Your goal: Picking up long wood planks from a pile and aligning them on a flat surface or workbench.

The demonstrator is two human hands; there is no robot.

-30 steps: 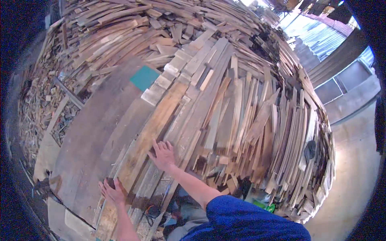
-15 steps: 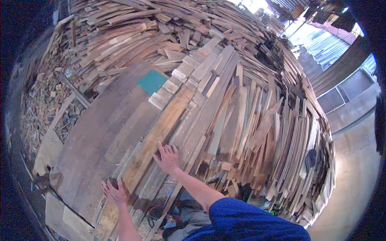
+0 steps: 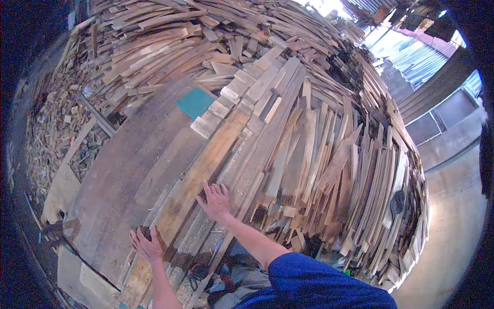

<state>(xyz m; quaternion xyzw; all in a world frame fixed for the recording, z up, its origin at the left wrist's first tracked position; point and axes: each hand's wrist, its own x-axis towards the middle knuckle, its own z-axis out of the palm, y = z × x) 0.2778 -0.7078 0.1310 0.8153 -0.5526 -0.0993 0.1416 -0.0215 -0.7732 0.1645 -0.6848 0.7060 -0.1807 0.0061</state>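
A long yellowish-brown wooden plank (image 3: 208,159) runs slantwise from the lower left up toward the middle, resting on a wide, worn wooden tabletop (image 3: 131,149). My left hand (image 3: 147,245) lies at the plank's left edge near its lower end, fingers spread. A dark patch shows by that hand's thumb; I cannot tell what it is. Farther up, my right hand (image 3: 215,202) is at the plank's right edge with its fingers apart and palm down. Neither hand is wrapped round anything. Whether the palms press on the wood is hidden.
Short pale wood blocks (image 3: 218,110) stand in a row past the plank, beside a teal square sheet (image 3: 195,103). A hammer (image 3: 269,101) lies among boards on the right. Stacked wood strips (image 3: 355,170) fill the right side; small offcuts (image 3: 62,129) are heaped at left.
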